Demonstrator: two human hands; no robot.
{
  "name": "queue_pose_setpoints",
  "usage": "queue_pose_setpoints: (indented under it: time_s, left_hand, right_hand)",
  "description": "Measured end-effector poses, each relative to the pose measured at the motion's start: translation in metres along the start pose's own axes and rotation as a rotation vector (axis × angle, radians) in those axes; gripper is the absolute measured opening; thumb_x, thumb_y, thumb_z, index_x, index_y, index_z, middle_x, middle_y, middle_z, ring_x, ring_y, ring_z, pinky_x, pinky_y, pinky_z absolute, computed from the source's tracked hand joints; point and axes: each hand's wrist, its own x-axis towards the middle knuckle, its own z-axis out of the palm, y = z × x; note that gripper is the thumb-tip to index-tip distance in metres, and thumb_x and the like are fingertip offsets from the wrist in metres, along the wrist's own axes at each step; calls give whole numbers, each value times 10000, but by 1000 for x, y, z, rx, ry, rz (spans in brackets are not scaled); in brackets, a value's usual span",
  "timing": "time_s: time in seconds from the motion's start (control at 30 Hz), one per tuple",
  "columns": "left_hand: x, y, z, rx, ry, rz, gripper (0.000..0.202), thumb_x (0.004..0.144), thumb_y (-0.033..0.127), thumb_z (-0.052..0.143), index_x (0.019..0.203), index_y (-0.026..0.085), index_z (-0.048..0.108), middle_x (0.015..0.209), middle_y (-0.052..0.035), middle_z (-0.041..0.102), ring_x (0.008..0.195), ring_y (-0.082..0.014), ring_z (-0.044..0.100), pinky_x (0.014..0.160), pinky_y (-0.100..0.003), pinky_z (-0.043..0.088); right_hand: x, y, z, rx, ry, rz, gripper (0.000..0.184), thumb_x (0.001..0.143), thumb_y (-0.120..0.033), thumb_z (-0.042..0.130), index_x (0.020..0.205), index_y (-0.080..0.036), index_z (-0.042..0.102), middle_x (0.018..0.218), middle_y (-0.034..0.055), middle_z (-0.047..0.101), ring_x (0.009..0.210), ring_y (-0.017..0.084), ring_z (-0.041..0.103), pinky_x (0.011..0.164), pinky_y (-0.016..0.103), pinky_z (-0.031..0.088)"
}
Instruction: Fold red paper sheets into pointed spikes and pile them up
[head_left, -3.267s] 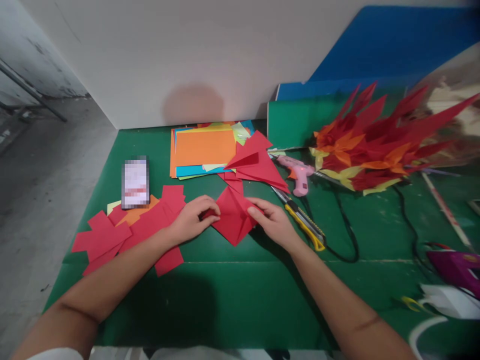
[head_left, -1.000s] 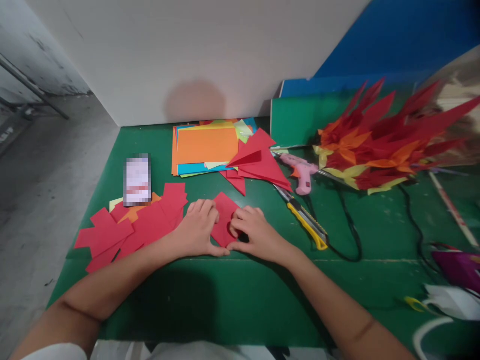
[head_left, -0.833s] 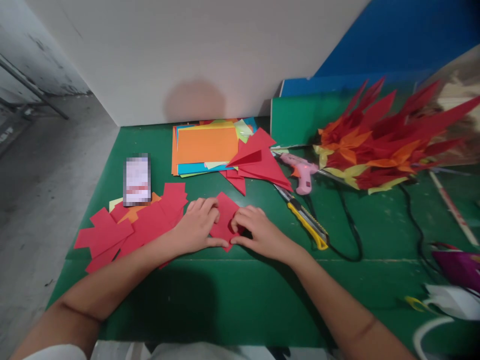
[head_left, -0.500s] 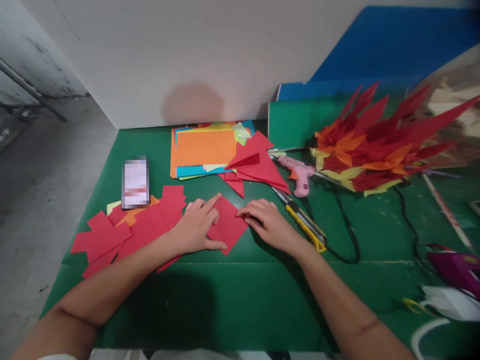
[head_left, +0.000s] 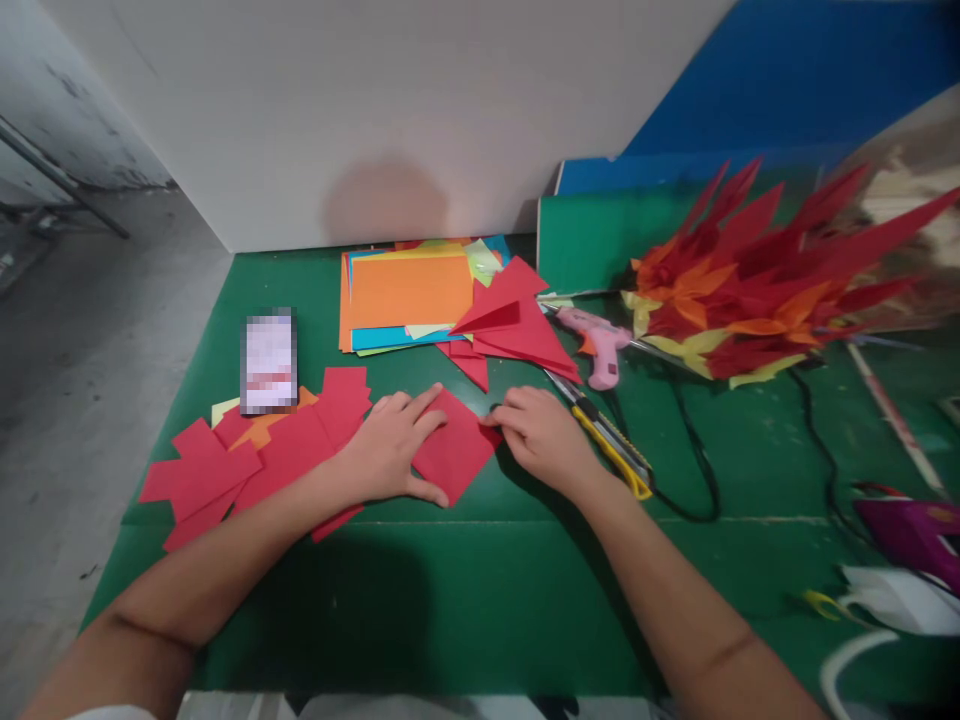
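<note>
Between the tabletop's (head_left: 525,610) near and far edges, splayed left hand (head_left: 391,448) likely steadies paper (head_left: 459,450) — right hand (head_left: 541,435) pinches its corner.

left hand (head_left: 390,448): spread on red paper (head_left: 459,452) | right hand (head_left: 541,432): at its right corner

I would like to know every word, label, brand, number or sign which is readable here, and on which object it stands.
None can be read.
Dark-edged rectangular phone: screen pixelated, unreadable.
Pink plastic glue gun: dark patch on the handle, too small to read.
Purple object at the right edge: markings too blurred.
Square red paper sheet: no writing visible.
</note>
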Motion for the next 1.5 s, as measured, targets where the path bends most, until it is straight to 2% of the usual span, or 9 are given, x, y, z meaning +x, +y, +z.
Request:
queue_pose_setpoints:
  time_s: [0.1, 0.23, 0.33, 0.43, 0.63, 0.77, 0.9, 1.2, 1.5]
  left_hand:
    - [0, -1, 2, 25, 16, 23, 1018, 586, 801, 593, 1335, 131, 431, 1500, -207, 281, 1067, -337, 471, 920, -477, 364]
    - [0, -2, 4, 55, 32, 47, 1036, 576, 815, 582, 1327, 112, 453, 1490, -228, 288, 1060, -344, 483, 922, -476, 360]
    - [2, -3, 5, 78, 44, 65, 1010, 593, 819, 557, 1303, 104, 480, 1473, -241, 315, 1027, -337, 503, 899, -469, 376]
    - [3, -5, 7, 103, 73, 103, 983, 619, 835, 493, 1261, 91, 518, 1445, -252, 358, 997, -339, 519, 883, -474, 384]
    - [4, -14, 10, 52, 206, 190, 861, 717, 822, 330, 1130, 115, 599, 1354, -212, 493, 952, -293, 558, 858, -435, 413]
    - [4, -16, 10, 53, 251, 194, 674, 875, 680, 245, 855, 137, 644, 973, -121, 670, 806, -218, 590, 720, -335, 433]
    - [2, -17, 11, 121, 261, 27, 584, 972, 510, 207, 733, 152, 601, 701, -58, 616, 672, -176, 577, 578, -272, 366]
    - [1, -14, 5, 43, 93, -323, 412, 849, 565, 525, 962, 169, 532, 637, 24, 593, 562, -155, 562, 482, -235, 253]
    - [1, -19, 15, -115, 241, -45, 340, 858, 506, 554, 996, 195, 557, 840, -25, 645, 778, -187, 600, 646, -271, 426]
  right_hand:
    - [-7, 8, -9, 19, -3, -65, 296, 871, -114, 421, 743, -186, 678, 683, 53, 542, 689, 191, 464, 648, 323, 311]
    - [-9, 3, -12, 186, -60, -85, 157, 902, -252, 495, 918, -187, 637, 862, 64, 623, 834, 203, 534, 765, 342, 372]
    - [-8, -4, -9, 276, -122, -102, 398, 780, -477, 666, 1054, -196, 597, 1074, 94, 611, 1028, 243, 526, 898, 382, 378]
    - [-7, -5, -5, 282, -144, -118, 526, 721, -540, 695, 1130, -228, 590, 1174, 103, 583, 1114, 267, 503, 948, 422, 364]
    - [-7, 1, -2, 288, -69, -174, 212, 899, -340, 543, 1022, -211, 657, 1032, 91, 654, 967, 217, 581, 856, 387, 429]
    - [-6, 1, 0, 341, -16, -164, 215, 935, -269, 470, 954, -200, 673, 893, 81, 674, 835, 186, 594, 746, 324, 466]
    - [-6, 0, 4, 323, 41, -92, 209, 934, -277, 471, 867, -190, 650, 814, 75, 676, 776, 193, 592, 725, 334, 466]
    - [-6, -9, 8, 346, 21, 175, 240, 900, -241, 491, 1129, -190, 541, 800, 57, 644, 743, 205, 584, 671, 322, 451]
    - [-7, -9, 6, 290, 78, 144, 242, 933, -291, 430, 1073, -188, 598, 828, 82, 660, 820, 235, 598, 732, 365, 460]
